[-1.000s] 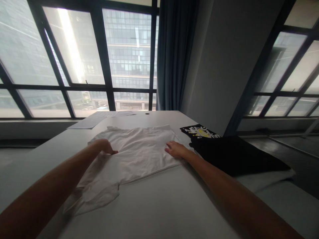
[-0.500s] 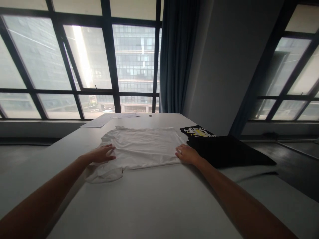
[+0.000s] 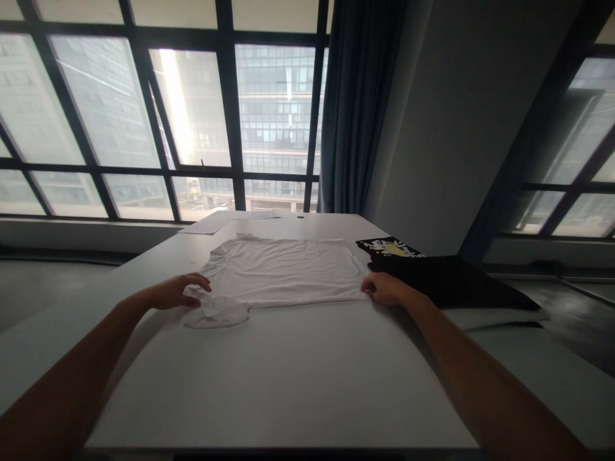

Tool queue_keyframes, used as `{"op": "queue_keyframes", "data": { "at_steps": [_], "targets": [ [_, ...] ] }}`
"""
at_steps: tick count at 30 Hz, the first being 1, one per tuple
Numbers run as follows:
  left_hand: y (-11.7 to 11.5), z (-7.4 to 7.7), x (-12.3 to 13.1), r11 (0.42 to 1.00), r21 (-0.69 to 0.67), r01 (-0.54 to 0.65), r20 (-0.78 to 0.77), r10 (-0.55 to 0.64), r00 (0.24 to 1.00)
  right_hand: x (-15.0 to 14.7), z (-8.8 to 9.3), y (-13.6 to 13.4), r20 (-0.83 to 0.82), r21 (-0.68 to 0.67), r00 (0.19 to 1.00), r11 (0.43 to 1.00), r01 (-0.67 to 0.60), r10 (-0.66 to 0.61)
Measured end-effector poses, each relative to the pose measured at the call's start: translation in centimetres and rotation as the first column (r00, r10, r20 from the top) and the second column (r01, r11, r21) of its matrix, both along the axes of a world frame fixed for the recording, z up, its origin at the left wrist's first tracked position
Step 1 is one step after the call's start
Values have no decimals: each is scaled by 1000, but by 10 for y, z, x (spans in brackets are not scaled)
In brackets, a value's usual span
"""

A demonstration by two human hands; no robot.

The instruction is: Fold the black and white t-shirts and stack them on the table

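- White is covering the table (image 3: 288, 384), whose top is stretching away from the person toward the windows (image 3: 276, 109).
- Daylight is coming through the dark-framed panes, and a building is showing outside; a blue curtain (image 3: 358, 109) is hanging beside a grey pillar (image 3: 446, 109).
- Papers (image 3: 206, 224) are lying at the table's far left, and a small dark round spot (image 3: 300, 217) is showing near its far edge.
- The shirt (image 3: 288, 269), white too, is lying spread and lightly creased across the middle of the table, its sleeves pointing left-side near and far.
- The left hand (image 3: 175, 291) is resting at the shirt's left end by the near sleeve, its thumb and fingers standing apart in a loose, unclosed grip.
- The right hand (image 3: 388, 288) is touching the shirt's near right corner with bent fingertips; whether they are pinching cloth, I cannot tell.
- Black clothes (image 3: 456, 282) are lying just beyond the right hand, with a printed piece (image 3: 391, 248) just behind them, limiting room on that side.
- A broad stretch of tabletop is running between the shirt's near edge and the table's front edge, leaving space between the forearms.
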State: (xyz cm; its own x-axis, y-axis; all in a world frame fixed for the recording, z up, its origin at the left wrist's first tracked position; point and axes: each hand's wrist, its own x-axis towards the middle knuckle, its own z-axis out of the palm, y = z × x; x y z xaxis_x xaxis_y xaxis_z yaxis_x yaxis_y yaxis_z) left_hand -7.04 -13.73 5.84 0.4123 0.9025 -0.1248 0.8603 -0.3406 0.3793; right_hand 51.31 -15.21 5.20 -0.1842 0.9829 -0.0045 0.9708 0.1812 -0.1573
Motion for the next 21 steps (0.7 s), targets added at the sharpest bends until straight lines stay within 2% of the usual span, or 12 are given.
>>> {"op": "queue_keyframes", "data": {
  "at_steps": [3, 5, 8, 12, 15, 17, 19, 21],
  "targets": [
    [-15, -1, -5, 993, -117, 24, 14, -23, 1000, 5, -10, -2, 2, 38, 1000, 999, -1, 1],
    [-19, -4, -5, 993, -115, 33, 32, -30, 999, 8, -15, -3, -2, 79, 1000, 997, -15, 15],
    [-17, -7, 1, 998, -34, 48, 76, -45, 996, 13, -17, -5, -35, 99, 999, 995, -28, 31],
    [-12, -3, 6, 991, 128, 47, 181, -70, 981, 14, -10, -10, -63, 140, 998, 990, 23, -15],
    [-12, 3, 0, 969, 243, -34, 276, -35, 960, 11, -5, -14, -72, 185, 996, 980, 73, -61],
    [-13, 7, -5, 956, 272, -106, 334, 10, 942, 9, -2, -16, -81, 204, 994, 975, 90, -75],
    [-15, 9, -8, 961, 237, -145, 383, 44, 923, 7, -1, -17, -100, 217, 992, 972, 91, -70],
    [-20, 13, -9, 985, 128, -114, 395, 55, 917, 6, -1, -18, -125, 211, 990, 974, 85, -59]
  ]
}}
